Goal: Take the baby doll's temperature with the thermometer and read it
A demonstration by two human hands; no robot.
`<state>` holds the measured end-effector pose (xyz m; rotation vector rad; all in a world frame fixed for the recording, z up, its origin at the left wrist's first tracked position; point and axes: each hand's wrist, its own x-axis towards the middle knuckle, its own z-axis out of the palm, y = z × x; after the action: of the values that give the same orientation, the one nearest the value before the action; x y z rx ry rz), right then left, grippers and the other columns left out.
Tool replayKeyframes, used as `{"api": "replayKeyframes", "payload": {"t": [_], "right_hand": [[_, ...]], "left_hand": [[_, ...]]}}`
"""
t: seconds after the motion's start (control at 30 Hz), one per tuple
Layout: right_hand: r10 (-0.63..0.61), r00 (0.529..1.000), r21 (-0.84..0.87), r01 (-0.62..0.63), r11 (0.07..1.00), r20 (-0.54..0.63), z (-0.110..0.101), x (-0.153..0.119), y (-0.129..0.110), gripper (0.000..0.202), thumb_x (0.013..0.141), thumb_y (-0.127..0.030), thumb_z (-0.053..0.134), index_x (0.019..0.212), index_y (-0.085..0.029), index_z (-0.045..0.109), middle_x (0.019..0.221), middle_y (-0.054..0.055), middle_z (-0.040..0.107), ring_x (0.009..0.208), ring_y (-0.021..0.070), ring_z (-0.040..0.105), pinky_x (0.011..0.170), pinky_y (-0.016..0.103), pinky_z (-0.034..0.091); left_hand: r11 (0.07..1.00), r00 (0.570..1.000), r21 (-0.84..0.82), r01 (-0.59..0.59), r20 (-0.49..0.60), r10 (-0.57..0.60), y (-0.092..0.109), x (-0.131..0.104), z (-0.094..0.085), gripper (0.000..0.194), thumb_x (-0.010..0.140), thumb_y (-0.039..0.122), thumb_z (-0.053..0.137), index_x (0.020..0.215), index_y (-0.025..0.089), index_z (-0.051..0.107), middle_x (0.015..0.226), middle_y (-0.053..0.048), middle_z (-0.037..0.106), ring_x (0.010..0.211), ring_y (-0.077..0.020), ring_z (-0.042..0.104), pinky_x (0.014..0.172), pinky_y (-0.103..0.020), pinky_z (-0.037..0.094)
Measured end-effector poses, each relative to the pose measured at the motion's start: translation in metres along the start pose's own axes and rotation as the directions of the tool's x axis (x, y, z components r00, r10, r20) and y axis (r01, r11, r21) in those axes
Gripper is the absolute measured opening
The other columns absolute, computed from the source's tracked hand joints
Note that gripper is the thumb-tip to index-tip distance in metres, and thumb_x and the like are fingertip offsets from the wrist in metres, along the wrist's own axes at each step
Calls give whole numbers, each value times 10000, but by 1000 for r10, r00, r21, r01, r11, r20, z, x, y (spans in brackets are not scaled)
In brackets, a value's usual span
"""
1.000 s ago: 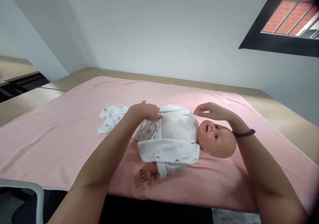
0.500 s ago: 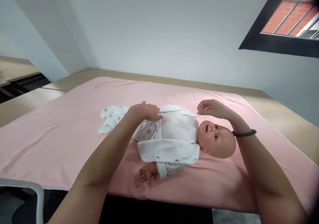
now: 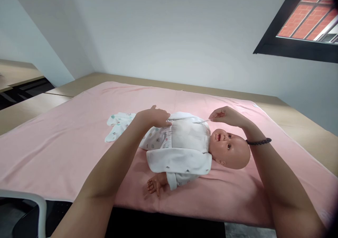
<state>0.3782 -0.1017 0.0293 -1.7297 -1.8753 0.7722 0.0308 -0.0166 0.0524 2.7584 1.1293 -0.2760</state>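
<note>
Baby doll (image 3: pixel 195 144) lies on its back on a pink blanket (image 3: pixel 66 142) spread over the counter (image 3: pixel 303 125), roughly mid-counter, a bit toward the near edge. Head points to the right edge, legs to the left edge. Doll wears a white wrap top (image 3: pixel 185 150) and printed pants (image 3: pixel 124 125); pant legs trail flat on the blanket toward the left edge. One bare doll hand (image 3: pixel 155 185) sticks out of the near sleeve, resting on the blanket close to the near edge.

Left hand (image 3: pixel 154 118) reaches in over the doll's waist, palm down, resting on the far side of the top where top meets pants. Fingers look pressed onto the cloth, thumb raised; whether they pinch fabric, cannot tell.

Right hand (image 3: pixel 227 116) is raised just above the doll's far shoulder, beside the head. Fingers are pinched together on a thin tie string (image 3: pixel 202 121) of the top; the string runs taut from the fingertips back toward the chest. Dark bead bracelet (image 3: pixel 260 141) on the right wrist, which passes just behind the doll's head.

Blanket covers most of the counter; bare wood shows along the far edge and right corner. Grey chair frame (image 3: pixel 39 202) at the near left corner, below the counter edge. Window (image 3: pixel 308 19) with brick behind it, upper right on the wall.
</note>
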Motion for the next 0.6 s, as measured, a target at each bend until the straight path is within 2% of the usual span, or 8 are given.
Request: {"api": "replayKeyframes", "payload": {"t": [0.1, 0.2, 0.27, 0.37, 0.47, 0.53, 0.6], "right_hand": [[-23, 987, 100, 40, 994, -157, -2, -3, -4, 302, 745, -477, 821, 891, -214, 797, 997, 69, 772, 995, 294, 706, 914, 440, 565], [-39, 948, 231, 116, 966, -315, -4, -9, -17, 281, 725, -422, 854, 905, -211, 812, 954, 76, 772, 963, 293, 711, 905, 455, 579], [-61, 893, 310, 218, 925, -445, -3, -14, -29, 222, 712, -364, 870, 873, -222, 815, 924, 65, 770, 945, 278, 709, 899, 448, 589], [-83, 787, 395, 395, 829, -612, 0, -24, -49, 152, 722, -302, 879, 848, -249, 813, 899, 38, 763, 908, 232, 708, 891, 411, 607], [-73, 722, 429, 485, 762, -688, 7, -34, -67, 151, 768, -311, 869, 901, -268, 813, 882, 17, 753, 846, 184, 712, 909, 379, 620], [-76, 684, 425, 533, 731, -726, 12, -40, -75, 160, 775, -310, 874, 917, -270, 812, 880, 7, 750, 803, 155, 711, 895, 341, 633], [-98, 652, 410, 578, 705, -752, 17, -45, -82, 154, 788, -303, 874, 926, -272, 812, 887, -2, 750, 789, 135, 708, 859, 295, 642]], "left_hand": [[995, 995, 24, -96, -30, 96, 2, -2, -10, 402, 1003, 446, 417, 1282, 296, 664, 1280, -34, 716, 1293, -258, 571, 1249, -519, 161], [987, 966, 10, -160, -205, 159, 4, -2, -16, 404, 1019, 389, 400, 1313, 271, 651, 1324, -37, 697, 1293, -255, 570, 1215, -469, 266], [974, 925, -38, -221, -325, 197, 8, -3, -19, 413, 1025, 374, 416, 1356, 241, 626, 1357, -44, 682, 1273, -246, 588, 1155, -417, 365], [928, 846, -140, -345, -474, 243, 17, -11, -24, 431, 1035, 384, 457, 1417, 226, 582, 1396, -45, 663, 1238, -221, 618, 1051, -359, 468], [871, 753, -214, -443, -616, 231, 26, -21, -30, 406, 1025, 404, 523, 1386, 245, 617, 1349, -55, 694, 1201, -222, 650, 962, -342, 522], [835, 663, -230, -499, -722, 197, 30, -26, -33, 344, 998, 408, 587, 1289, 253, 688, 1261, -61, 738, 1152, -229, 682, 914, -342, 543], [800, 554, -223, -557, -817, 159, 32, -30, -35, 262, 970, 391, 643, 1176, 263, 744, 1167, -50, 772, 1096, -224, 709, 890, -347, 556]]}}
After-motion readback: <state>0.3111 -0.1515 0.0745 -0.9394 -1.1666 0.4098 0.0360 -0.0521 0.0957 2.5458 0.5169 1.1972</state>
